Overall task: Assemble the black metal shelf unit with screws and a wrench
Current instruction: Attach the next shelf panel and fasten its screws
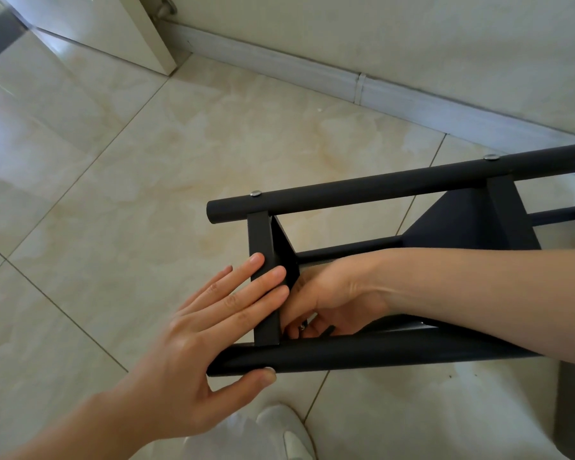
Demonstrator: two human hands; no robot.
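My left hand (193,336) presses flat, fingers straight, on the shelf frame's (362,355) end bar; my right hand (322,300), just behind it, pinches a small screw (302,326).

Black metal shelf unit (395,190) lies sideways on floor, two screws (256,193) seemingly seated.

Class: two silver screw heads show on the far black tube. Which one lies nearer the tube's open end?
The left screw head, just above the end crossbar that the left hand presses. The other screw head sits farther right.
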